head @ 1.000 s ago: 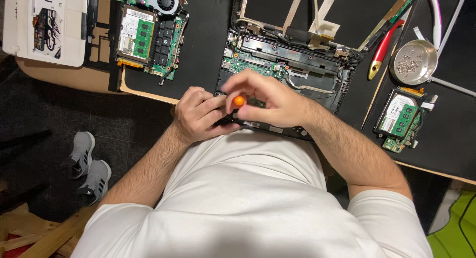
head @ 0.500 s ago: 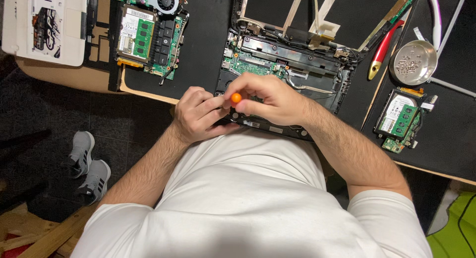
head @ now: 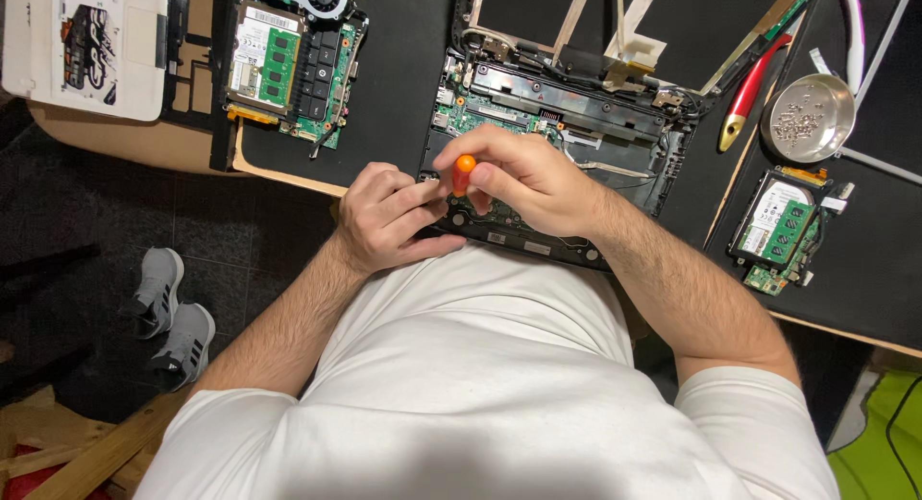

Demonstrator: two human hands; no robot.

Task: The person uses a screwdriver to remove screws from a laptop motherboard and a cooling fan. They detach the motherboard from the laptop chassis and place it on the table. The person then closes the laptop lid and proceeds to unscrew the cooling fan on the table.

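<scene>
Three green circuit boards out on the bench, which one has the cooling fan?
The loose board at far left, fan at its top edge. The small board at right and the board in the opened laptop show none.

**Other Stuff Lying Around**

A green circuit board (head: 288,63) with a little round fan lay at the far left of the black counter (head: 394,97). A white cover (head: 86,44) sat beside it. A shiny bowl (head: 809,118) held tiny screws. Red-handled pliers (head: 752,89) lay near the bowl. Grey shoes (head: 171,313) stood on the floor.
</scene>
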